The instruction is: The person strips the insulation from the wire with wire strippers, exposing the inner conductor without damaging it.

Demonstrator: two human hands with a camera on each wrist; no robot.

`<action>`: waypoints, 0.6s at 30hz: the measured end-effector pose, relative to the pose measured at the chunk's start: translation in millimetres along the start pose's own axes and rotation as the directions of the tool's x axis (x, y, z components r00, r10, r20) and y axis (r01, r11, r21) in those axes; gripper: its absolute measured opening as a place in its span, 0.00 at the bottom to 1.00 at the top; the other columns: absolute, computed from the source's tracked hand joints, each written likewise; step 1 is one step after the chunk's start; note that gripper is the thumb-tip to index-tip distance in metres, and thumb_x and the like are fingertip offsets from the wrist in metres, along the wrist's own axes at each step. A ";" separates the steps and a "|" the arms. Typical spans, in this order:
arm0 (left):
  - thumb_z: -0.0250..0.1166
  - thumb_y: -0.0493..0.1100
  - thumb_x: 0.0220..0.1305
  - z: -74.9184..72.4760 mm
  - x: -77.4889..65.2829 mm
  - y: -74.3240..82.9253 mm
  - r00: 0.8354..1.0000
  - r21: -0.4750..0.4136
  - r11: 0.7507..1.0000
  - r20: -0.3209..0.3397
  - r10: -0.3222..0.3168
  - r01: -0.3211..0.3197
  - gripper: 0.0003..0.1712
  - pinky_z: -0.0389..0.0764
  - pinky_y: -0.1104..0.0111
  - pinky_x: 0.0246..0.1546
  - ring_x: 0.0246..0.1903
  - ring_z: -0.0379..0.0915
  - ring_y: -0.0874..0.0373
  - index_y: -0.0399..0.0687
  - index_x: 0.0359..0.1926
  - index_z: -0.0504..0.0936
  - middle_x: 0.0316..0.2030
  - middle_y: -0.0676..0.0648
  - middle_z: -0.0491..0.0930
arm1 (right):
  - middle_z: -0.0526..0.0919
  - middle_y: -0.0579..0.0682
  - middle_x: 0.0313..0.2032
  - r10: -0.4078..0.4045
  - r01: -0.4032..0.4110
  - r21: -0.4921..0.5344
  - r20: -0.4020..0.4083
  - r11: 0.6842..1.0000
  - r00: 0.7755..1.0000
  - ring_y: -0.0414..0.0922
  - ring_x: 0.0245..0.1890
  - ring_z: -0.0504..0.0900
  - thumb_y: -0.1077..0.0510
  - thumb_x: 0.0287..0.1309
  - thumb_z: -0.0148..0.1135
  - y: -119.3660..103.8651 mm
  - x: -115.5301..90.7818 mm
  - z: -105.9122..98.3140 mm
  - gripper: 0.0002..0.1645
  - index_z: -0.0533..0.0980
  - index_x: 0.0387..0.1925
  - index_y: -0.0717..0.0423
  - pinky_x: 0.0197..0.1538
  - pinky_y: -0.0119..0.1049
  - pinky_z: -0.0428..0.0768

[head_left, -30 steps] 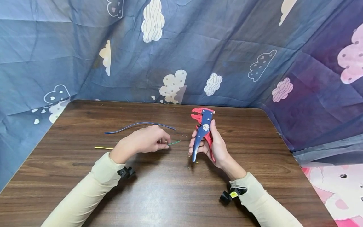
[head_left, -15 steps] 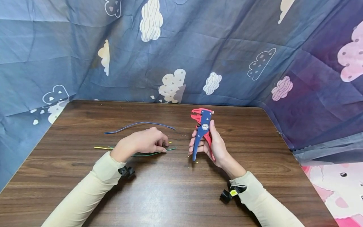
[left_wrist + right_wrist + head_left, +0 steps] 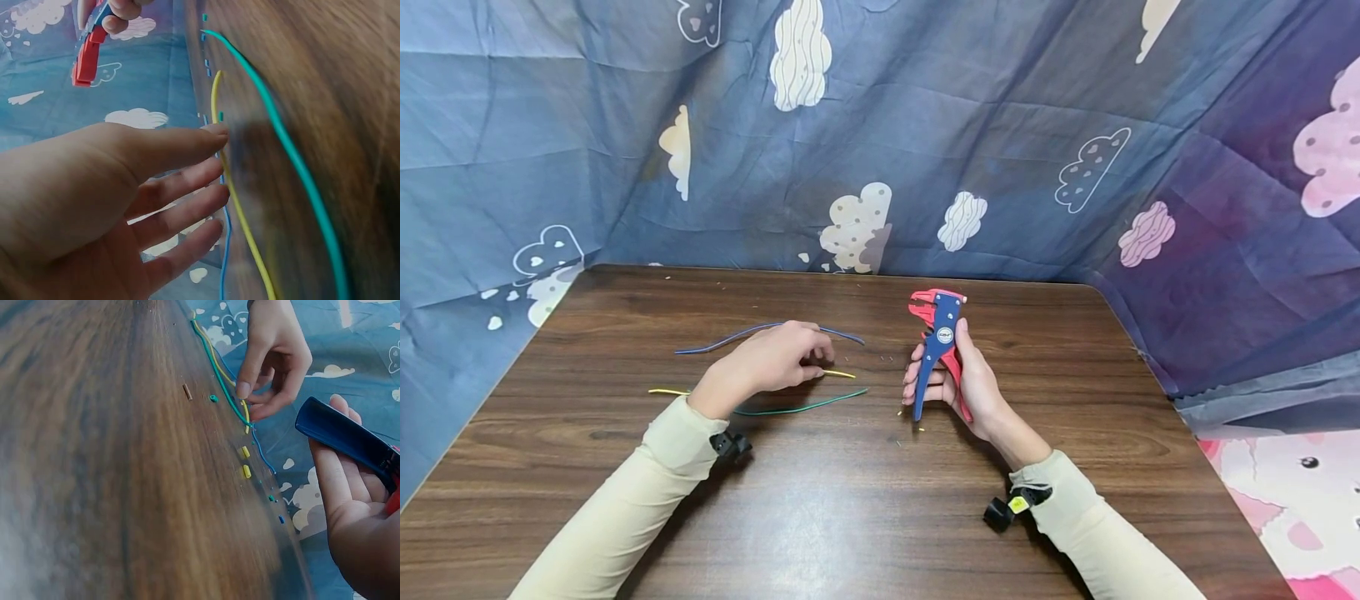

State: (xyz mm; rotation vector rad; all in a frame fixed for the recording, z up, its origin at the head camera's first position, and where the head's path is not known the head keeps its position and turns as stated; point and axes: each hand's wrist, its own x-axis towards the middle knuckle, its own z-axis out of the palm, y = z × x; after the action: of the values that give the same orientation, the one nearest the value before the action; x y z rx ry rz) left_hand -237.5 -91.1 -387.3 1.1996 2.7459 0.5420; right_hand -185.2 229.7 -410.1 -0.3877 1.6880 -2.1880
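Note:
My left hand is over the yellow wire in the head view. In the left wrist view its thumb and fingertips are beside that wire, with a gap between thumb and index finger. The green wire lies on the near side of the hand. Behind the hand runs a blue wire, partly covered by it. My right hand holds a wire stripper with blue body and red jaws, head pointing up and away. Its handles rest across the palm and curled fingers.
Several cut bits of insulation, such as a yellow piece and a green piece, are scattered on the wooden table. A short copper-brown piece lies nearby. Cloud-patterned cloth hangs behind the table.
My left hand has let go of the green wire, which now lies on the table, and has shifted back and left to the yellow wire. The right hand and wire stripper barely moved.

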 end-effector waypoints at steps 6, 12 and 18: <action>0.73 0.37 0.70 1.7 1.1 -3.2 0.999 0.002 1.000 0.018 -0.026 0.026 0.04 0.82 0.65 0.41 0.35 0.81 0.61 0.49 0.44 0.90 0.34 0.54 0.86 | 0.92 0.53 0.38 0.002 -0.002 -0.010 -0.009 1.000 1.000 0.49 0.38 0.95 0.24 0.80 0.21 1.1 0.6 -1.4 0.53 0.73 0.56 0.67 0.48 0.50 0.92; 0.72 0.37 0.71 3.3 1.9 -8.8 1.000 -0.021 1.000 0.000 0.003 -0.003 0.03 0.80 0.68 0.35 0.29 0.75 0.66 0.49 0.39 0.89 0.30 0.55 0.84 | 0.92 0.53 0.39 0.006 -0.007 -0.016 -0.017 1.000 1.000 0.48 0.38 0.95 0.24 0.81 0.21 1.9 0.8 -1.7 0.52 0.74 0.54 0.64 0.48 0.50 0.92; 0.71 0.36 0.73 6.2 2.3 -17.0 0.998 -0.071 0.996 -0.036 0.057 -0.060 0.03 0.80 0.68 0.36 0.30 0.76 0.66 0.47 0.39 0.89 0.32 0.53 0.85 | 0.92 0.52 0.39 0.015 -0.015 -0.012 -0.022 1.000 1.000 0.48 0.38 0.95 0.24 0.81 0.21 4.0 0.4 -2.1 0.51 0.75 0.54 0.63 0.48 0.50 0.92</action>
State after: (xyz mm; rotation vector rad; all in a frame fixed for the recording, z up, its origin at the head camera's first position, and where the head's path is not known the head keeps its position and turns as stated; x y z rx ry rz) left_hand -249.5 -98.3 -399.1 1.2687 2.7008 0.6675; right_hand -186.0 230.4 -414.6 -0.3542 1.7106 -2.1801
